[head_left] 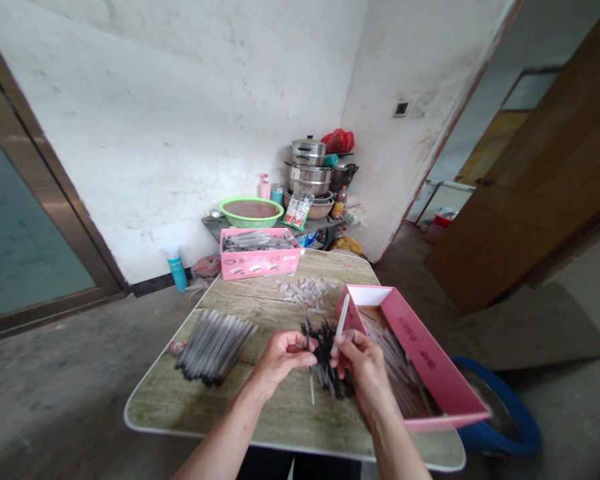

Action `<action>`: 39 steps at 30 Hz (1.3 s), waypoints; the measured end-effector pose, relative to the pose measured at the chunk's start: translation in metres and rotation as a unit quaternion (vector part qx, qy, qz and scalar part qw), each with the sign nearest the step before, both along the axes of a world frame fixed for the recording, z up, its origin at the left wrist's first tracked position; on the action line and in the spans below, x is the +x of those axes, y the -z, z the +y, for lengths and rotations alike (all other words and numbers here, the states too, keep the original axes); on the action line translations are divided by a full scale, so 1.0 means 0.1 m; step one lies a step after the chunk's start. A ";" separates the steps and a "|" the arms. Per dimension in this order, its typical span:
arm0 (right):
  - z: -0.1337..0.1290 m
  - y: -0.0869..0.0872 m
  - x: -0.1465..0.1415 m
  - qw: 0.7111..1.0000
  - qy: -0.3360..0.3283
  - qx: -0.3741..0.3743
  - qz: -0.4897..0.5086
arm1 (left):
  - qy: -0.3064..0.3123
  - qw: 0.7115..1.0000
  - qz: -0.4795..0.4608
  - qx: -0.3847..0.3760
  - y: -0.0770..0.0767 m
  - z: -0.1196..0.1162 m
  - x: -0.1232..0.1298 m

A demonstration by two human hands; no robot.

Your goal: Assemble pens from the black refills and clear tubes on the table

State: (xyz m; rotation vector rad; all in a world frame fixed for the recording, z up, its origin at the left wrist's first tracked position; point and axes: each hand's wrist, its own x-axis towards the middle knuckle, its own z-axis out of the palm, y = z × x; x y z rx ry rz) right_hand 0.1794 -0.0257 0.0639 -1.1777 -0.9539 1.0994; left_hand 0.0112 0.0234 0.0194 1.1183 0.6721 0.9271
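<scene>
Pinching thin stick (312,389) near its middle: left hand (283,357). Right hand (364,363) grips pale tube (343,313) near lower end, probably leaving upper length free. Black pieces (324,339) heaped between hands on desk (285,423), seemingly for short reach. Right: open-topped pink box (430,347), loose tubes (393,360) inside. Left: tube bundle (217,343) laid parallel, apparently for tidiness.
</scene>
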 end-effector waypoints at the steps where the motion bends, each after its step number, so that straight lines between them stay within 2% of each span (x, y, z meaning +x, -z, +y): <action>1: 0.06 0.01 -0.01 1.000 -0.002 0.012 0.015 | 0.013 1.000 -0.003 -0.009 -0.01 -0.03 0.00; 6: 0.22 0.03 -0.05 0.999 0.007 0.029 0.038 | 0.062 0.997 -0.001 -0.033 -0.09 -0.15 -0.01; 12: 0.25 0.04 -0.11 0.999 0.002 0.021 0.028 | 0.094 0.995 0.013 -0.036 -0.15 -0.19 -0.02; 16: 0.24 0.06 -0.11 1.000 -0.013 0.010 0.023 | 0.103 0.994 0.014 -0.037 -0.12 -0.18 -0.01; 20: 0.23 0.07 -0.10 0.999 -0.044 -0.021 0.020 | 0.089 0.995 0.002 -0.048 -0.07 -0.17 0.00; 27: 0.18 0.11 -0.16 0.988 -0.086 -0.121 0.045 | 0.048 0.994 -0.048 -0.089 -0.05 -0.15 0.04; 34: 0.12 0.18 -0.25 0.968 -0.124 -0.203 0.082 | -0.002 0.992 -0.061 -0.111 0.08 -0.06 0.10; 39: 0.04 0.22 -0.38 0.959 -0.156 -0.226 0.078 | -0.019 0.975 -0.117 -0.188 0.20 0.04 0.10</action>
